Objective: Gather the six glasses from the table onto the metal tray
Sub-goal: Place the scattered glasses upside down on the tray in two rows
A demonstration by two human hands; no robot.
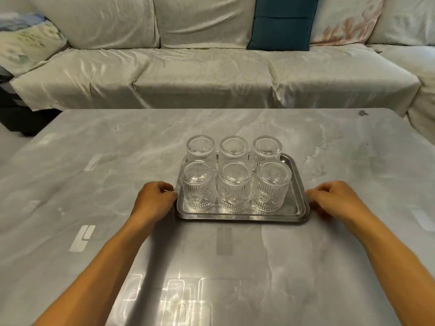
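A rectangular metal tray lies on the grey marble-look table. On it stand several clear ribbed glasses, upside down, in two rows of three: a front row and a back row. My left hand is at the tray's left rim, its curled fingers and thumb closed on the edge. At the right rim, my right hand has its curled fingertips on the edge. Both forearms reach in from the near side of the table.
A sofa with a pale cover runs along the far side of the table, with a dark teal cushion and patterned pillows on it. A small dark speck sits near the table's far right corner.
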